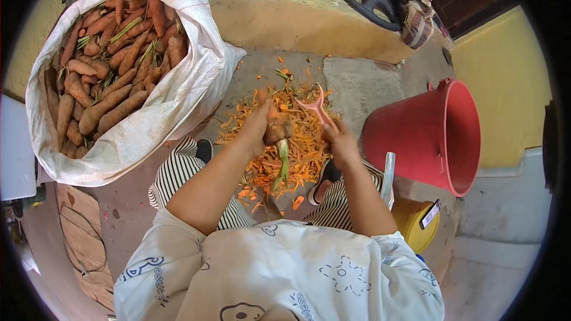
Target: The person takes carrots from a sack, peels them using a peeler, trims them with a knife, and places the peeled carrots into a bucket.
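Note:
My left hand (256,129) is wrapped round a carrot (278,132), whose green stalk end points down toward my body. Part of its body is hidden behind the fingers. In my right hand (344,145) is a pink Y-shaped peeler (322,107), gripped by its handle. The peeler's forked head is apart from the carrot, to its upper right. Under both hands a pile of orange peelings (303,163) spreads over the floor, with a few green stem bits at its far side.
A white woven sack (205,62) full of unpeeled carrots (119,92) stands at left. At right lies a red bucket (404,131), tilted, its mouth facing right. Near my right leg is a yellow bucket (413,217) with a phone (430,214). A steering wheel (360,0) rests on the back ledge.

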`<state>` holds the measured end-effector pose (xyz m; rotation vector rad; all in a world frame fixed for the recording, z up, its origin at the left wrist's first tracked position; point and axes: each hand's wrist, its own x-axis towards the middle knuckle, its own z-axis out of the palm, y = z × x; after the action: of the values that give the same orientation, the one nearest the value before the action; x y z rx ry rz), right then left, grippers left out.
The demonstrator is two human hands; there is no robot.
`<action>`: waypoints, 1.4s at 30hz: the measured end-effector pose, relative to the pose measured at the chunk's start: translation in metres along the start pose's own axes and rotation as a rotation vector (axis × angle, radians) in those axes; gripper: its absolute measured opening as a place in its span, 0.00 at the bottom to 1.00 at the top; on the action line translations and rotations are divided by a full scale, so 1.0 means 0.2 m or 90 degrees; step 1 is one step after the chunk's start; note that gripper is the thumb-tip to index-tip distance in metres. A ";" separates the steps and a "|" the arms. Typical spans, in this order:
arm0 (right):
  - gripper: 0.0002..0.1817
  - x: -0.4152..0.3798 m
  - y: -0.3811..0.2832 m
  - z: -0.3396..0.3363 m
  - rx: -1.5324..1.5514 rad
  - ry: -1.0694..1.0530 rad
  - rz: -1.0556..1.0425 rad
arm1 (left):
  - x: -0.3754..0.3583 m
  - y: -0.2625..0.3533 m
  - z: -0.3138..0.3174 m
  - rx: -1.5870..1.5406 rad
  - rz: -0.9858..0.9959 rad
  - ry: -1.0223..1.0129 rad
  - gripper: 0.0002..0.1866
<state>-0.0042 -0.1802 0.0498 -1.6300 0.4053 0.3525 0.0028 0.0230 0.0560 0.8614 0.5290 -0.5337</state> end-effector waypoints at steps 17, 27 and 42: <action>0.11 -0.06 -0.30 -0.09 0.394 -0.033 -0.133 | 0.04 -0.01 -0.01 -0.045 -0.023 -0.173 0.19; 0.23 -0.09 -0.39 0.03 0.241 -0.130 -0.313 | -0.01 -0.03 0.01 -0.077 -0.093 -0.229 0.22; 0.11 0.11 -0.16 0.04 0.324 -0.218 -0.117 | 0.00 -0.08 -0.01 -0.127 -0.083 -0.267 0.15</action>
<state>0.0289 -0.1704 0.0668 -1.0732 0.0709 0.3470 -0.0073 0.0157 0.0469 0.5068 0.2483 -0.7466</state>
